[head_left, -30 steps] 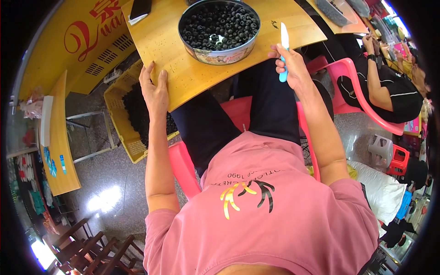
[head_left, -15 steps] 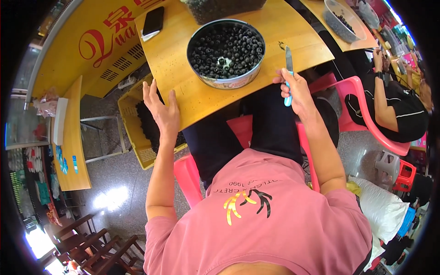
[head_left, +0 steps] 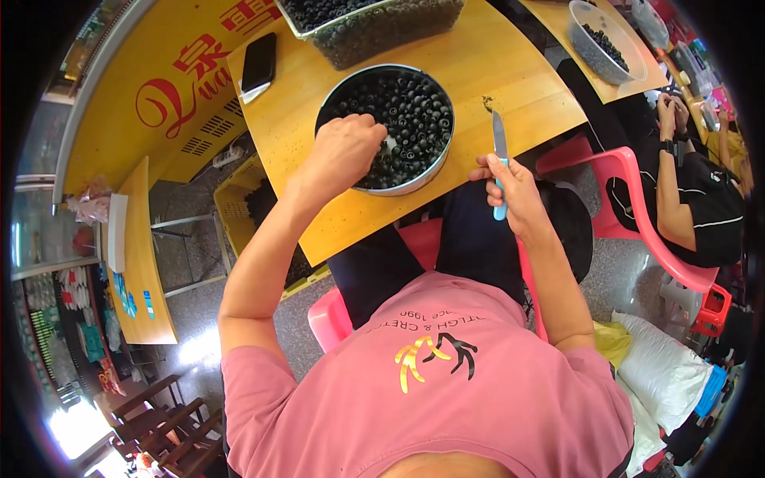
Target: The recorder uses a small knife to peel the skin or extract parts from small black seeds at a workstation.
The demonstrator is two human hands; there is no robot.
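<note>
In the round tin [head_left: 408,185] on the table [head_left: 518,80], I see dark pieces [head_left: 422,127]; over them the left hand [head_left: 347,151] is curled, whether gripping one I cannot tell. The right hand [head_left: 514,190] grasps a knife [head_left: 500,151]. Behind, a clear box [head_left: 382,40] contains similar pieces [head_left: 339,9].

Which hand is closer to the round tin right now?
Left. The left hand is over the left side of the round tin, fingers curled above its contents. The right hand is apart from it, off to the right, holding the blue-handled knife.
</note>
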